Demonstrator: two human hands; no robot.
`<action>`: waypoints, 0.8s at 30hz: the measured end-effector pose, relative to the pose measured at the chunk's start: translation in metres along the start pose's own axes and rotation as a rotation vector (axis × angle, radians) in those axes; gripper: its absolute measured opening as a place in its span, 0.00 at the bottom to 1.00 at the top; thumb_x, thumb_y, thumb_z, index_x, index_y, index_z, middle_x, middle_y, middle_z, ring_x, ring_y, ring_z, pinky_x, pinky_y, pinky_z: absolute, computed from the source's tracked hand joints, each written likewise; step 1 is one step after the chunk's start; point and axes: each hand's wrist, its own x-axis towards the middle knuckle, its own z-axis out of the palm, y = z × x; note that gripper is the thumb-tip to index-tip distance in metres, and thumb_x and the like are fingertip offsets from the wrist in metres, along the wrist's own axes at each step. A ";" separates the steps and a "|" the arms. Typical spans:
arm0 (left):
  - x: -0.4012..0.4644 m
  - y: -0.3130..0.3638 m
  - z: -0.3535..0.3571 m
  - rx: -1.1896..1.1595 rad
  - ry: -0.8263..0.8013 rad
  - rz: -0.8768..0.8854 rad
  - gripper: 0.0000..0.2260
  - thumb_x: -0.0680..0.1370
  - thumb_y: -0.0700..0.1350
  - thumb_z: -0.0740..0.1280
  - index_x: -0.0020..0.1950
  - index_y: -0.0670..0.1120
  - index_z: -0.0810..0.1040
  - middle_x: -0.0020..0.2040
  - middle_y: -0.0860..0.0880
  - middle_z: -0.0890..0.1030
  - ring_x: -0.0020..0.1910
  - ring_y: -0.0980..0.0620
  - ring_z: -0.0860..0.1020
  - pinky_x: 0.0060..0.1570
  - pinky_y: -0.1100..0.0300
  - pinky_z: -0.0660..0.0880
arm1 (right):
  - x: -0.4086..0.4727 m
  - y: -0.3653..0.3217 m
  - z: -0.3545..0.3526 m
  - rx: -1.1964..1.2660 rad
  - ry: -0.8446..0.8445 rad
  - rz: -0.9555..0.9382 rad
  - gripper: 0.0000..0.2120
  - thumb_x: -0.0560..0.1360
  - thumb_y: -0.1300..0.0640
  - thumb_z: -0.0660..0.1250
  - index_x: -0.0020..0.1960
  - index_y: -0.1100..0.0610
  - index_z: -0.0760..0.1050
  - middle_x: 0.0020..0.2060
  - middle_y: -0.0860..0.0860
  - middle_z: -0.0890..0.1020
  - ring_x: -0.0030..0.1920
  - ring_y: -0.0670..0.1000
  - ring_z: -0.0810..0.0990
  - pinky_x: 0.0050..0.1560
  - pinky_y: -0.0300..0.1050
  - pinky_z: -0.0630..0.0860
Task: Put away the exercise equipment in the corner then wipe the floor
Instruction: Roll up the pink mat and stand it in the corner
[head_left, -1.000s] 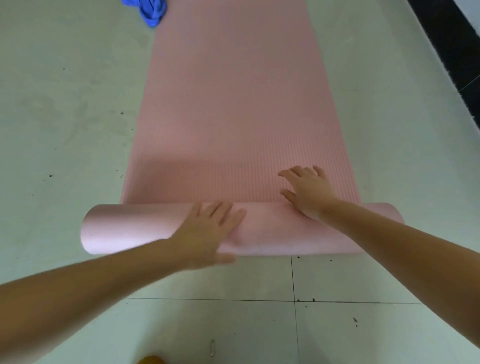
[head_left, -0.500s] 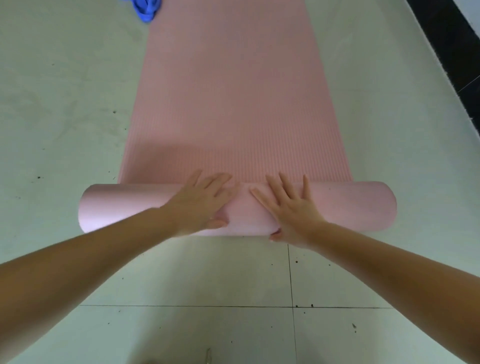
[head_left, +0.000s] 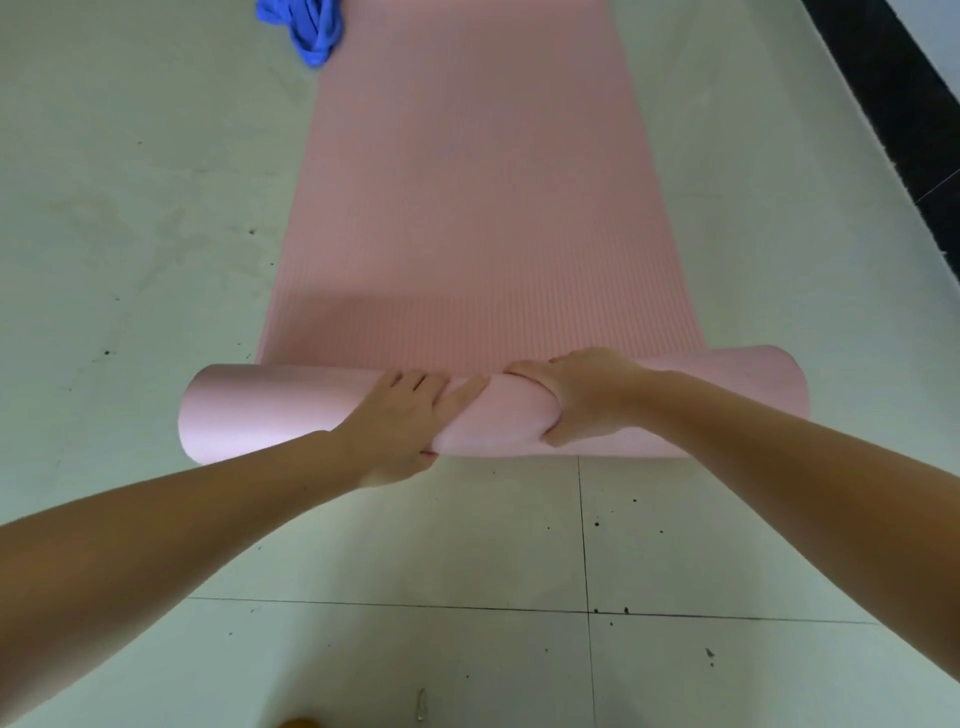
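Pale greenish tiled floor, scuffed and speckled with dark grit, thin grout lines crossing near the bottom of the view. Along the upper right, a dark strip running diagonally at the floor's edge, against a lighter wall. Spread lengthwise across the tiles, a pink ribbed yoga mat, its far part flat, its near end wound into a thick roll lying crosswise, wider than the flat stretch and jutting past it on both sides. Just off the mat's far left edge, a crumpled blue cloth on the floor, touching or nearly touching the mat; cannot tell which. Left hand laid over the middle of the roll, fingers loosely spread across the top, thumb tucked under the near side, grip wrapped partway round the roll. Right hand just beside it, curled over the roll's top, fingertips hidden beyond the crest, thumb underneath at the near face, grip clamped on the roll and denting the foam. Both bare forearms reaching in from the lower corners.
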 end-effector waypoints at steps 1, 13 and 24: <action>-0.007 0.004 -0.001 -0.022 -0.004 0.019 0.46 0.63 0.53 0.74 0.74 0.49 0.50 0.57 0.42 0.77 0.50 0.42 0.78 0.49 0.52 0.75 | -0.003 -0.003 0.002 0.013 -0.042 -0.006 0.35 0.65 0.45 0.70 0.69 0.40 0.60 0.52 0.47 0.81 0.48 0.53 0.79 0.51 0.49 0.77; -0.013 0.009 -0.011 -0.578 -0.629 0.019 0.47 0.66 0.56 0.71 0.77 0.57 0.46 0.67 0.50 0.68 0.65 0.49 0.68 0.64 0.54 0.67 | -0.010 -0.003 0.023 0.374 -0.538 -0.002 0.40 0.67 0.45 0.75 0.74 0.46 0.59 0.68 0.47 0.71 0.67 0.52 0.70 0.66 0.50 0.66; 0.040 -0.063 -0.024 -0.131 -0.122 -0.446 0.28 0.78 0.49 0.64 0.75 0.47 0.59 0.72 0.42 0.66 0.70 0.42 0.64 0.70 0.45 0.57 | -0.032 0.028 0.037 0.063 0.430 0.068 0.33 0.72 0.39 0.56 0.73 0.53 0.63 0.70 0.54 0.69 0.70 0.57 0.66 0.72 0.60 0.55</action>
